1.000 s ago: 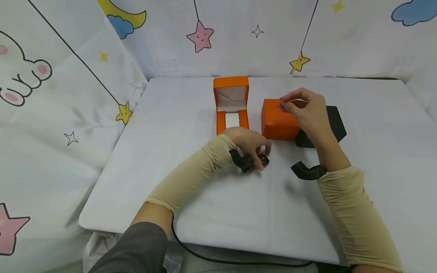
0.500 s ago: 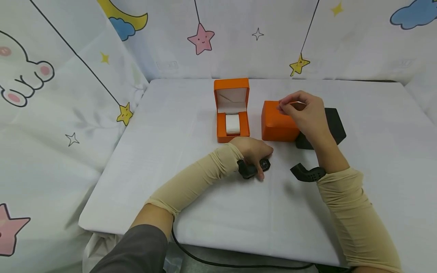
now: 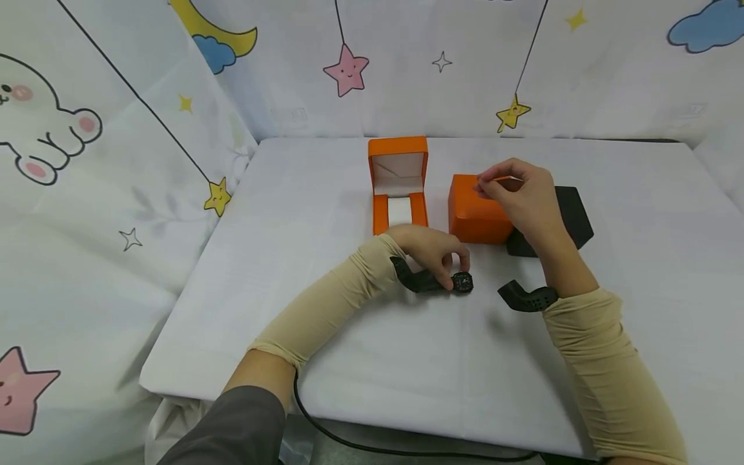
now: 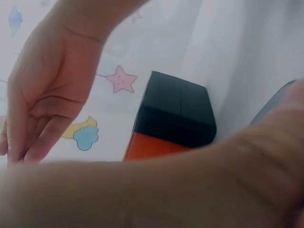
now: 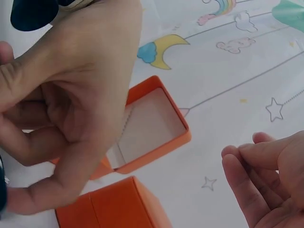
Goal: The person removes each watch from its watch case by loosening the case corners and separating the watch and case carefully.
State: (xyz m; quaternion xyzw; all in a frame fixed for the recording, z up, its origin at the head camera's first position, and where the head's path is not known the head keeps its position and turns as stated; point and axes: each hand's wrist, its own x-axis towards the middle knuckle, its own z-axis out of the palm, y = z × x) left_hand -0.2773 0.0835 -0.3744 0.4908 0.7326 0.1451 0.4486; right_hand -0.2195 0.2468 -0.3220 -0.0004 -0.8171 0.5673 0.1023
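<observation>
In the head view my left hand (image 3: 431, 250) is low over the table in front of the open orange box, holding a dark watch (image 3: 463, 283) with a squarish face by its thumb side. The left wrist view shows that hand as a blurred band (image 4: 156, 194) in the foreground. My right hand (image 3: 526, 197) hangs above the closed orange box (image 3: 478, 216), fingertips drawn to the thumb and nothing seen between them. In the right wrist view the right hand (image 5: 266, 180) appears at lower right, fingers loosely bent.
The open orange box (image 3: 398, 155) has a pale lining and a white cushion (image 3: 399, 210) inside. A black flat-sided object (image 3: 572, 216) lies behind the right hand. Beige sleeves cover both forearms, and a black cable (image 3: 407, 452) runs below the table's front edge.
My left hand has moved slightly right with the watch, whose face now shows more fully beside the thumb. The right hand stays over the closed orange box.
</observation>
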